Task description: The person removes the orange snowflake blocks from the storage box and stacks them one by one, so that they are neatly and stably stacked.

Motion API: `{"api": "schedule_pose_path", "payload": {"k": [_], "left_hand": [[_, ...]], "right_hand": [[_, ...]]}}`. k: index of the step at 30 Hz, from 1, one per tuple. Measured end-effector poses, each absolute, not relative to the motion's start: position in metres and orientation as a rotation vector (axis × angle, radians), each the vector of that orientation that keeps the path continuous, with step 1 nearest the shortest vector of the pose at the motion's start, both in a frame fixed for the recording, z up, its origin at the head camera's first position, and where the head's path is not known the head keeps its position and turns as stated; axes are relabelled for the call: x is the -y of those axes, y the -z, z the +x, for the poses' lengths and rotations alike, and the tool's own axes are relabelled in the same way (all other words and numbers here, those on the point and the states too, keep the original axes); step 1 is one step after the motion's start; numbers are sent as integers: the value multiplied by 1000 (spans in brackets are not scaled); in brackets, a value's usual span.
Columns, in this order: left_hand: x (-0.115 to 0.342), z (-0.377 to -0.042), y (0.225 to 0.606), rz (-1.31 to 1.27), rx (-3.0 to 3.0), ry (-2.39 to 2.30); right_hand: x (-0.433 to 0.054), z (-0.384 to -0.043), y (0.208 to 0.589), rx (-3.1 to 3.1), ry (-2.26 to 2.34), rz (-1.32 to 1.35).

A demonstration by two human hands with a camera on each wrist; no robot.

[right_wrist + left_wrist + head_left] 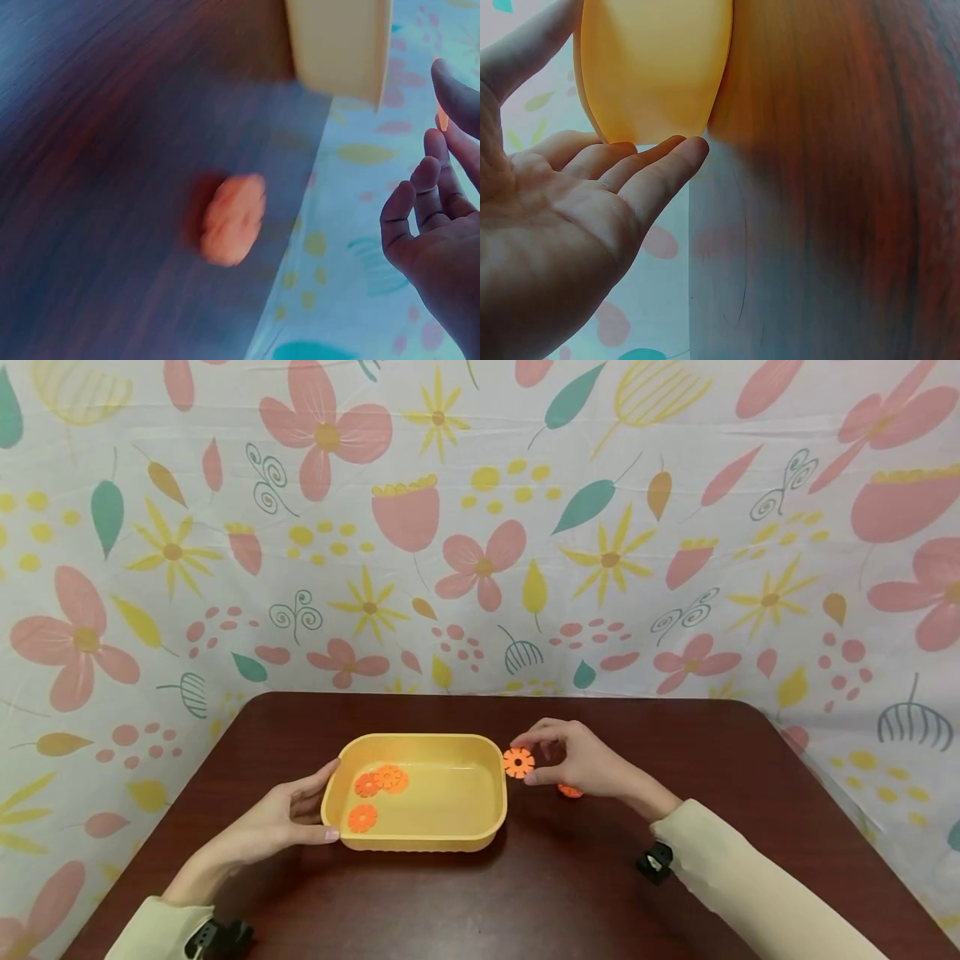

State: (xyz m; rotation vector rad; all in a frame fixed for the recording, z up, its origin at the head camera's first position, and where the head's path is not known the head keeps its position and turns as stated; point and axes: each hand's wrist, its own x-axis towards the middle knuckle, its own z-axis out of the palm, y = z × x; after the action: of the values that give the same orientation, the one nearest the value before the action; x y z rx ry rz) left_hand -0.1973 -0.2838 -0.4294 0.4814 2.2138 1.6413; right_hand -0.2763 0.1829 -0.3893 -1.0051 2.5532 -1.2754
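A yellow rectangular plastic tray with rounded corners sits on the table in the head view. Several orange notched discs lie in its left half, some overlapping. My left hand grips the tray's left end, thumb at the near corner and fingers along the far side. Just outside the tray's right rim, my right hand pinches an orange notched disc between thumb and fingers. Another orange disc lies on the table beneath the right hand, partly hidden there; the right wrist view shows this disc blurred.
The dark brown wooden table carries the tray and the loose disc. Behind it hangs a white cloth printed with flowers and leaves. Black wrist cameras sit at both sleeves.
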Motion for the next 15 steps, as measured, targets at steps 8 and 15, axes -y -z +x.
{"api": "schedule_pose_path", "payload": {"k": [8,15], "left_hand": [[282,-197,425,448,-2229,-1632],[284,-198,429,461,-2215,-1636]], "right_hand": [[-229,-272,406,-2662,1264,-894],[-254,-274,426,-2695,1220,-835]]}}
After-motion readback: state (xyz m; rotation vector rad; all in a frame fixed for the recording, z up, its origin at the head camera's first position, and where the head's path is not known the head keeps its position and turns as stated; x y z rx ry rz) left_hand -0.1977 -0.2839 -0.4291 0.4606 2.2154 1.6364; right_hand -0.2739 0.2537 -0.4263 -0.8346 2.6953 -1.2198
